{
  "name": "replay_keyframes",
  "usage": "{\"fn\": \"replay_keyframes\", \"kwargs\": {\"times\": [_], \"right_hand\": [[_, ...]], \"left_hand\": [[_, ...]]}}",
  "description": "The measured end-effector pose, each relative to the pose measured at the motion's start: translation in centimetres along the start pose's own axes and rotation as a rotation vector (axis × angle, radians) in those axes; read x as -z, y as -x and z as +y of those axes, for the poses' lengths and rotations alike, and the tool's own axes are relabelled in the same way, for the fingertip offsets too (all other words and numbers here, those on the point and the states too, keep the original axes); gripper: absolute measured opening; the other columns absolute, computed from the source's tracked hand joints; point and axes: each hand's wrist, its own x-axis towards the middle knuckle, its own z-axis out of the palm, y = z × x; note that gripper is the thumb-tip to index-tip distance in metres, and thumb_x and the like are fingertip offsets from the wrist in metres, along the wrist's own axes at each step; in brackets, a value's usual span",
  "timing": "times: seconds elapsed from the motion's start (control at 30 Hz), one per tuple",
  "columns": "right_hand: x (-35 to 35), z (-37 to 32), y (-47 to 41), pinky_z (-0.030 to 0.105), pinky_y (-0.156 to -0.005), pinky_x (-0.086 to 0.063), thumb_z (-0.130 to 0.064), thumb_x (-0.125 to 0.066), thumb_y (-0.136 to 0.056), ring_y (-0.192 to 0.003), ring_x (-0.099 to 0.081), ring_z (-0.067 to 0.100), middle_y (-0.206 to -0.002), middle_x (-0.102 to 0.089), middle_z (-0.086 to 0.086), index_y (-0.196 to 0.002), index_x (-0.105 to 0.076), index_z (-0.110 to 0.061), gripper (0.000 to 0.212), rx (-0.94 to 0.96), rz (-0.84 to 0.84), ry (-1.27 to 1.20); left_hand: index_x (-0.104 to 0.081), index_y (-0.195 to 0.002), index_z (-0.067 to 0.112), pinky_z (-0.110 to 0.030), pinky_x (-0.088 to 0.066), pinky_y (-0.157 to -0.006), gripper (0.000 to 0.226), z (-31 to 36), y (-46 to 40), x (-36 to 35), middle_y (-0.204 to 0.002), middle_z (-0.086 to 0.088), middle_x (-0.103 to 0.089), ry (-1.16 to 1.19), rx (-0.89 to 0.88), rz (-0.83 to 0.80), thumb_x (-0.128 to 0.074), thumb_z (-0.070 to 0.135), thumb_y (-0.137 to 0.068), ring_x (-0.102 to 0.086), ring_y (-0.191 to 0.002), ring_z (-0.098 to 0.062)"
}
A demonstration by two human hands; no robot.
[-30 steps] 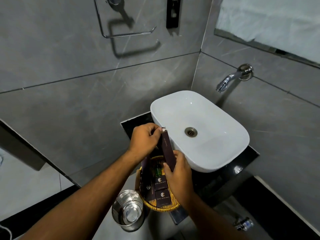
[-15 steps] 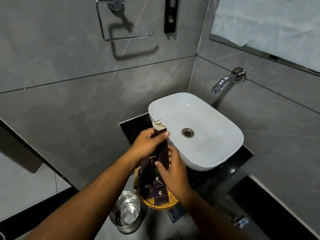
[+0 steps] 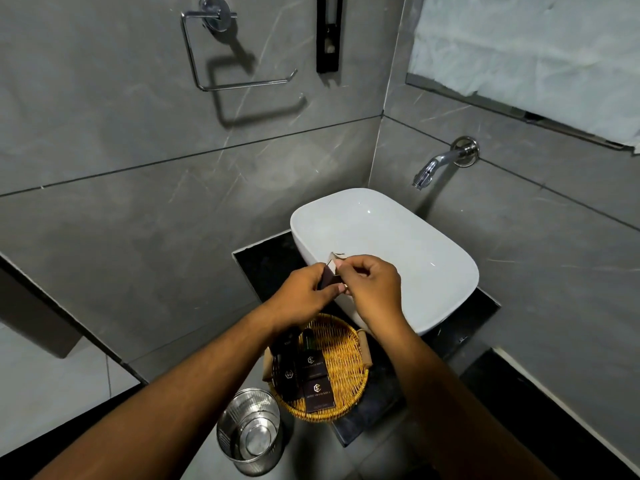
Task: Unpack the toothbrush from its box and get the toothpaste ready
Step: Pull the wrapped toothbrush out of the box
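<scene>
A slim dark toothbrush box [image 3: 330, 277] is held above the near-left rim of the white sink [image 3: 408, 237], its pale top flap standing open. My left hand [image 3: 304, 296] grips the box's body from the left. Fingers of my right hand [image 3: 374, 289] pinch the open top end of the box. Most of the box is hidden between the two hands. No toothbrush or toothpaste shows outside the box.
A round wicker basket [image 3: 346, 355] below my hands holds dark amenity boxes [image 3: 318, 394] and a small dark bottle [image 3: 308, 341]. A shiny steel bin [image 3: 247, 433] stands on the floor. A wall tap [image 3: 440, 164] overhangs the sink, and a chrome holder [image 3: 239, 50] hangs on the tiled wall.
The box has been lifted out of the basket and up over the sink's edge. My right hand moved from the box's lower part to its open top end.
</scene>
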Motion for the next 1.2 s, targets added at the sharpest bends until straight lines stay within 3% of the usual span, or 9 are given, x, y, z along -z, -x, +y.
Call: {"fn": "replay_keyframes", "kwargs": {"times": [0.23, 0.33, 0.47, 0.67, 0.77, 0.87, 1.0, 1.13, 1.2], "right_hand": [[0.7, 1.0, -0.8, 0.04, -0.069, -0.063, -0.004, -0.063, -0.087, -0.063, -0.069, 0.023, -0.083, -0.07, 0.019, -0.092, -0.071, -0.004, 0.009, -0.259, -0.024, -0.188], [0.6, 1.5, -0.6, 0.03, -0.058, -0.061, -0.002, -0.063, -0.087, -0.059, -0.066, 0.018, -0.077, -0.067, 0.015, -0.091, -0.069, -0.004, 0.007, -0.404, 0.005, -0.39], [1.1, 3.2, -0.7, 0.027, -0.05, -0.058, 0.004, -0.058, -0.088, -0.065, -0.064, 0.024, -0.079, -0.067, 0.019, -0.091, -0.064, 0.0, 0.008, -0.597, 0.092, -0.629], [1.2, 6.6, 0.7, 0.037, -0.062, -0.062, -0.023, -0.055, -0.094, -0.077, -0.074, 0.033, -0.086, -0.073, 0.027, -0.104, -0.06, 0.005, 0.03, -0.82, -0.202, -0.796], [0.0, 7.3, 1.3, 0.037, -0.06, -0.062, -0.033, -0.048, -0.097, -0.079, -0.075, 0.034, -0.085, -0.074, 0.029, -0.106, -0.061, 0.006, 0.042, -0.884, -0.258, -0.898], [-1.0, 7.6, 1.7, 0.038, -0.061, -0.063, -0.038, -0.04, -0.099, -0.079, -0.075, 0.034, -0.084, -0.075, 0.028, -0.101, -0.062, 0.007, 0.05, -0.917, -0.32, -0.937], [-1.3, 7.7, 1.9, 0.038, -0.06, -0.062, -0.038, -0.037, -0.099, -0.081, -0.074, 0.036, -0.087, -0.074, 0.03, -0.103, -0.061, 0.009, 0.053, -0.939, -0.367, -0.963], [-1.2, 7.7, 1.8, 0.041, -0.06, -0.062, -0.033, -0.039, -0.098, -0.08, -0.074, 0.04, -0.086, -0.072, 0.033, -0.108, -0.055, 0.008, 0.045, -0.959, -0.353, -0.993], [-1.2, 7.8, 1.9, 0.04, -0.058, -0.062, -0.032, -0.039, -0.098, -0.078, -0.074, 0.039, -0.084, -0.073, 0.033, -0.108, -0.055, 0.006, 0.042, -0.967, -0.351, -0.98]], "left_hand": [[-0.06, -0.09, 0.031, -0.01, -0.046, -0.058, 0.016, -0.4, 0.1, 0.4, -0.086, 0.011, -0.065, -0.009, -0.007, -0.021, -0.073, 0.028, -0.081, -0.063, -0.078, -0.004], [-0.053, -0.091, 0.039, -0.007, -0.047, -0.061, 0.033, -0.7, 0.4, 0.9, -0.091, 0.015, -0.064, -0.005, 0.007, -0.017, -0.079, 0.027, -0.074, -0.063, -0.082, 0.0], [-0.064, -0.095, 0.022, -0.022, -0.055, -0.072, 0.022, -1.5, 1.1, 2.2, -0.091, 0.003, -0.068, -0.066, 0.019, -0.102, -0.078, 0.023, -0.077, -0.066, -0.082, -0.007], [-0.072, -0.103, 0.006, -0.018, -0.05, -0.052, 0.025, 1.3, -0.6, 5.6, -0.059, 0.006, -0.07, -0.249, 0.154, -0.483, -0.072, 0.022, -0.083, -0.063, -0.054, -0.011], [-0.074, -0.106, 0.011, -0.021, -0.051, -0.051, 0.027, 2.9, -1.8, 6.1, -0.069, 0.004, -0.073, -0.365, 0.212, -0.569, -0.074, 0.023, -0.081, -0.064, -0.054, -0.013], [-0.074, -0.109, 0.015, -0.008, -0.043, -0.043, 0.031, 4.3, -2.9, 5.9, -0.076, 0.007, -0.071, -0.608, 0.192, -0.643, -0.075, 0.026, -0.08, -0.063, -0.049, 0.002], [-0.07, -0.117, 0.014, -0.003, -0.04, -0.04, 0.041, 5.4, -3.9, 5.5, -0.085, 0.007, -0.069, -0.747, 0.245, -0.703, -0.076, 0.027, -0.079, -0.059, -0.063, 0.001], [-0.07, -0.115, 0.012, -0.006, -0.042, -0.041, 0.042, 5.6, -4.5, 5.0, -0.074, 0.012, -0.063, -0.801, 0.263, -0.712, -0.078, 0.028, -0.077, -0.058, -0.061, -0.002], [-0.07, -0.112, 0.009, -0.017, -0.053, -0.054, 0.04, 5.5, -4.5, 4.4, -0.076, 0.004, -0.067, -0.815, 0.28, -0.735, -0.079, 0.025, -0.076, -0.063, -0.058, -0.01]]}}
